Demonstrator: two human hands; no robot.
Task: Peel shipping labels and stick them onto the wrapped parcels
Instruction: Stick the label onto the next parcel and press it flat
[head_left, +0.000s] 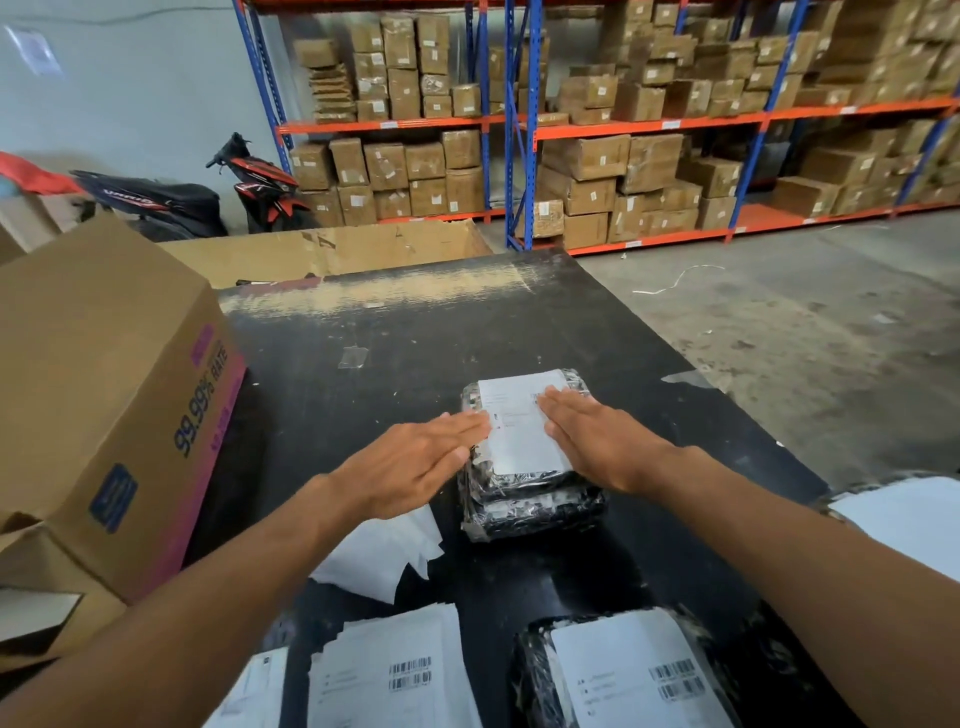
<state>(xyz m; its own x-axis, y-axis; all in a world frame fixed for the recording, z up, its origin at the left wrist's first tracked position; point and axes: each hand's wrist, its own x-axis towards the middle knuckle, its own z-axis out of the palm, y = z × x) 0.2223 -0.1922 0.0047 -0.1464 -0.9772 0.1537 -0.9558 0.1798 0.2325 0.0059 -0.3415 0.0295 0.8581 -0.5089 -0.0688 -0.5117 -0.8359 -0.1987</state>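
While smoothing a shipping label (519, 434) onto the top wrapped parcel (480, 480), held left grip (415, 467) and right grip (597, 441) spread flat, fingers straight, one pressing each side edge, probably to seat the adhesive without creases. Worked mid-table (519, 322), atop a second wrapped parcel (535, 514). Had apparent backing sheets (384, 558) under the left wrist, unpeeled labels (389, 670) and a labelled parcel (623, 670) nearest. Could not see inside the cardboard box (104, 389) alongside or the open carton (332, 249) beyond.
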